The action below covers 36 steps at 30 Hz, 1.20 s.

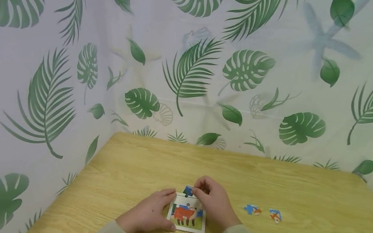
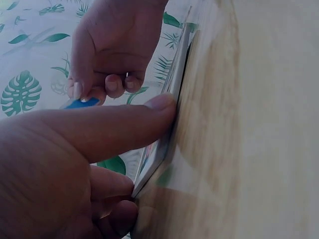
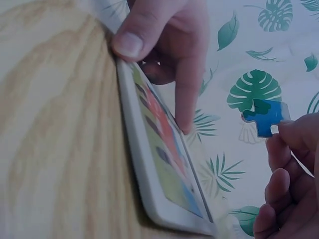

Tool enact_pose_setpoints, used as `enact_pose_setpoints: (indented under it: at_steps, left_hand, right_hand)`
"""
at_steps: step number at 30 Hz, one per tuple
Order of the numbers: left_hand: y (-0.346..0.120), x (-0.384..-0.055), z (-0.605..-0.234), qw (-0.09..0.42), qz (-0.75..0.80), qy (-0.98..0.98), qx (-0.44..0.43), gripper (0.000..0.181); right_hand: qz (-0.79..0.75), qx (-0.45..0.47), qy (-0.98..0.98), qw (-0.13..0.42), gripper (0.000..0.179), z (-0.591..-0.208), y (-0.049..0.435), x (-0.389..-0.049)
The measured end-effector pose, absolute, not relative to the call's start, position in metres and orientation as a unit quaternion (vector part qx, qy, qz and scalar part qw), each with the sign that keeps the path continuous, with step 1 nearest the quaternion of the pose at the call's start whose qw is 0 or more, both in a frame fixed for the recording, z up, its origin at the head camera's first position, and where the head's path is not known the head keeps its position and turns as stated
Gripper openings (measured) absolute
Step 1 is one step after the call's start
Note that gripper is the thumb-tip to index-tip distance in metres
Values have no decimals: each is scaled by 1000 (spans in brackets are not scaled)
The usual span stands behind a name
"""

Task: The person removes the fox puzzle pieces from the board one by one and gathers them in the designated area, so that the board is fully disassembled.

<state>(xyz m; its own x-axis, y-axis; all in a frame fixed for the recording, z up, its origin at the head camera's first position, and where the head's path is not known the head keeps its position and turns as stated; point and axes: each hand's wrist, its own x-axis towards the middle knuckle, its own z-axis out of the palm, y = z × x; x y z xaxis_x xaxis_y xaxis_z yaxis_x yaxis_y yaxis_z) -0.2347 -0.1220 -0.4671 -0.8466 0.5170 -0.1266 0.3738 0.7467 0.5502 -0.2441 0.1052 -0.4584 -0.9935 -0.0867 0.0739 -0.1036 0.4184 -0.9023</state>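
Observation:
A small white-framed jigsaw puzzle board (image 1: 192, 230) lies on the table, its picture showing a red animal with dark legs on green ground. My left hand (image 1: 152, 211) holds it at the left side, thumb at the near corner and fingers along the far part of that edge. Above the board's far edge, my right hand (image 1: 216, 202) pinches a blue and dark-green jigsaw piece (image 3: 269, 117) between thumb and index finger. In the right wrist view the piece hangs apart from the board, its knob pointing left.
Two loose jigsaw pieces lie to the right of the board: a blue and orange piece (image 1: 251, 209) and another piece (image 1: 275, 215) with an orange and white pattern. A leaf-printed curtain (image 1: 192, 124) stands behind the wooden table (image 1: 155, 158) and along its left side.

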Motion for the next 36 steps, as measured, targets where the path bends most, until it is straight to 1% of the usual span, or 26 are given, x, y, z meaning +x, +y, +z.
enact_pose_setpoints:
  at_steps: [6,12,19,27,33,36]
  left_hand:
    - [-124,-234,-468,133,261,925,241,100]
    - [-125,-235,-468,140,261,925,237,100]
    - [-126,-236,-469,133,255,926,244,100]
    - [-127,-235,-468,132,260,922,254,99]
    - [-125,-236,-470,131,257,924,252,100]
    - [-125,-237,-471,132,257,924,249,100]
  right_hand:
    - [523,53,-851,18,8,-455,120,-244]
    - [501,56,-864,17,9,-457,134,-244]
    - [473,56,-879,27,7,-457,151,-244]
    - [454,51,-889,5,6,-460,174,-246]
    - [437,44,-898,1,4,-458,193,-243]
    - [427,40,-903,-2,7,-458,201,-242]
